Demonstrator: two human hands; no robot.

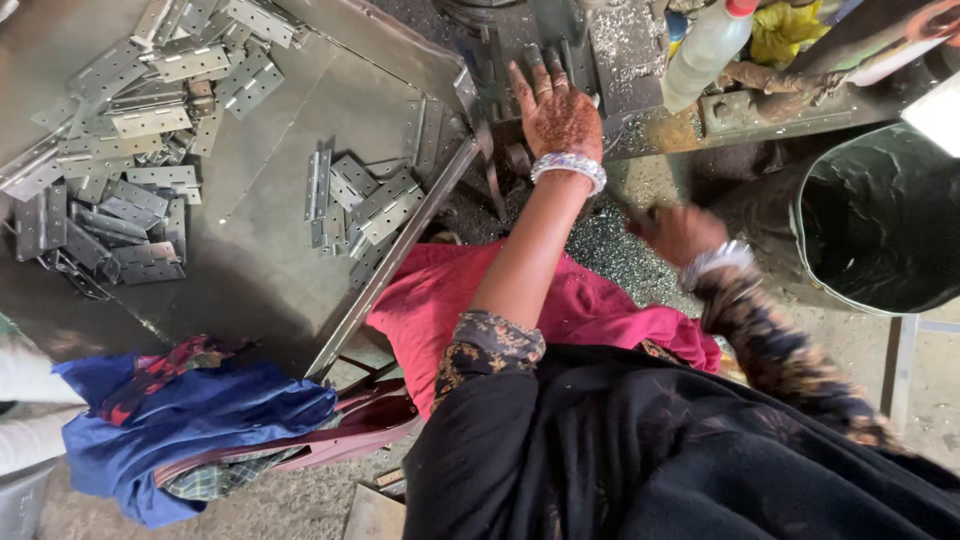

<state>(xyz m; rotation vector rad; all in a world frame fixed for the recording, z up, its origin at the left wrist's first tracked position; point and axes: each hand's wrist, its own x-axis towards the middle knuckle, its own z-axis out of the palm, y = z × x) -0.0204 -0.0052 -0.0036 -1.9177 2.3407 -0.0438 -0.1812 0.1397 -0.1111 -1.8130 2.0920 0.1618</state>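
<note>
Soft daylight — right hand (678, 232) motion-blurred.

Two hands (560, 115), one white bottle (705, 45), one dark bucket (880, 220), two hinge piles (130, 150).

The right hand (680, 232) is motion-blurred, its grip unreadable, and the frame's edge crops the dark bin (880, 220)

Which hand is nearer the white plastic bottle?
Left. The left hand rests on the machine bed, just left of the white plastic bottle; the right hand is blurred, lower down, farther away.
</note>
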